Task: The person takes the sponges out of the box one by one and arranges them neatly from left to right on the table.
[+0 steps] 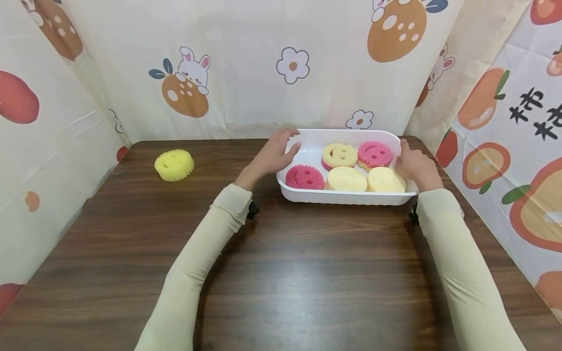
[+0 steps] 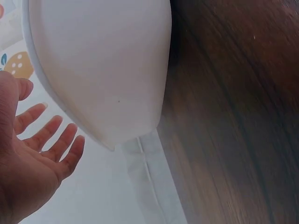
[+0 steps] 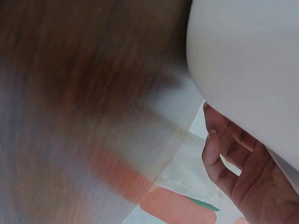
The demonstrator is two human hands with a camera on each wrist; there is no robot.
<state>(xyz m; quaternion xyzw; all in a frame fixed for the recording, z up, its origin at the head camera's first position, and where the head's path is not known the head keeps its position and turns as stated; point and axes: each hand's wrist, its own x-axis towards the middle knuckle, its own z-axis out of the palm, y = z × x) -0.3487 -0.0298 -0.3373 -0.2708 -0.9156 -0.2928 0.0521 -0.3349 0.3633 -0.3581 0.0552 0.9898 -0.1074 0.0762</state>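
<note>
A white plastic tray [image 1: 347, 197] stands at the back right of the table. Inside it are several round sponges: a pink smiley one [image 1: 305, 177], a yellow-faced smiley one [image 1: 340, 155], another pink smiley [image 1: 375, 154] and two plain pale-yellow ones, the left [image 1: 347, 179] and the right [image 1: 386, 180]. My left hand [image 1: 275, 152] is at the tray's left end, fingers spread and relaxed by the rim; the left wrist view shows its fingertips [image 2: 77, 140] just off the rim. At the right end, my right hand [image 1: 417, 165] grips the rim, fingers [image 3: 229, 140] bent against the outer wall.
A yellow smiley sponge [image 1: 174, 165] lies alone at the back left of the dark wooden table [image 1: 307, 273]. Printed cloth [image 1: 254, 73] hangs behind the table and along both sides, close to the tray's back edge.
</note>
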